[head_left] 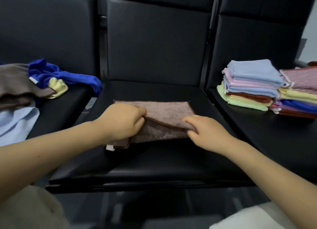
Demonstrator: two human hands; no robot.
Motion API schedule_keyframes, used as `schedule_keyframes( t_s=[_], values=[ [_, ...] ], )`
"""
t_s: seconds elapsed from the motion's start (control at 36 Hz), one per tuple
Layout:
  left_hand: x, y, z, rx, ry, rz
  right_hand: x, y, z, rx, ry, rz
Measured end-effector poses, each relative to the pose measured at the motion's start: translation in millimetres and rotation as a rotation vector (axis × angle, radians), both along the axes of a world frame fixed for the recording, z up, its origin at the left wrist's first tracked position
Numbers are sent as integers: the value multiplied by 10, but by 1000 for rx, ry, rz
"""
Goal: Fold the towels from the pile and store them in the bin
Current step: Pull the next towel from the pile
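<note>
Centrally, black padded seat (154, 162), both hands' fingers (188, 120) pinching brown towel (164, 108), folded stacks (248, 84) right, seemingly unfolded pile (34, 81) left.

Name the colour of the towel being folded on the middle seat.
Brown towel with darker brown edging; head view.

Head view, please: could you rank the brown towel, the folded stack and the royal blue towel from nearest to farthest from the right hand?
From the right hand:
1. Brown towel, pinched, middle seat.
2. Folded stack, right seat.
3. Royal blue towel, left seat pile.
</note>
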State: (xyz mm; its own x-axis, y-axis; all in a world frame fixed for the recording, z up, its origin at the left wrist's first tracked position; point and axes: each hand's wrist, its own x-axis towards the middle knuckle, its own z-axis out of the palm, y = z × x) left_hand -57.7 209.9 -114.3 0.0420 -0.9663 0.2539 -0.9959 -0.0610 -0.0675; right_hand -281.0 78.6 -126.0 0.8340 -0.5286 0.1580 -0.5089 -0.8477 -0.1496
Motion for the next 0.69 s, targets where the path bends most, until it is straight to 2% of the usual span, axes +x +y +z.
schedule_keyframes(
  t_s=[0.08,0.19,0.28,0.39,0.56,0.64,0.69],
  values=[
    [86,-5,25,45,51,96,-119,-186,24,20,12,-80],
    [170,36,-7,39,141,142,-269,-297,43,242,-176,-100],
    [147,79,-35,7,312,127,-323,-244,12,373,-306,-54],
    [74,110,-45,-17,495,95,-231,-96,-35,470,-364,21],
    [41,83,-30,-99,653,144,-105,119,-5,453,-316,121],
    [46,61,-33,-155,708,181,-69,217,-18,458,-288,83],
    [51,52,-42,-177,720,188,-38,273,-38,358,-209,47]
  ],
)
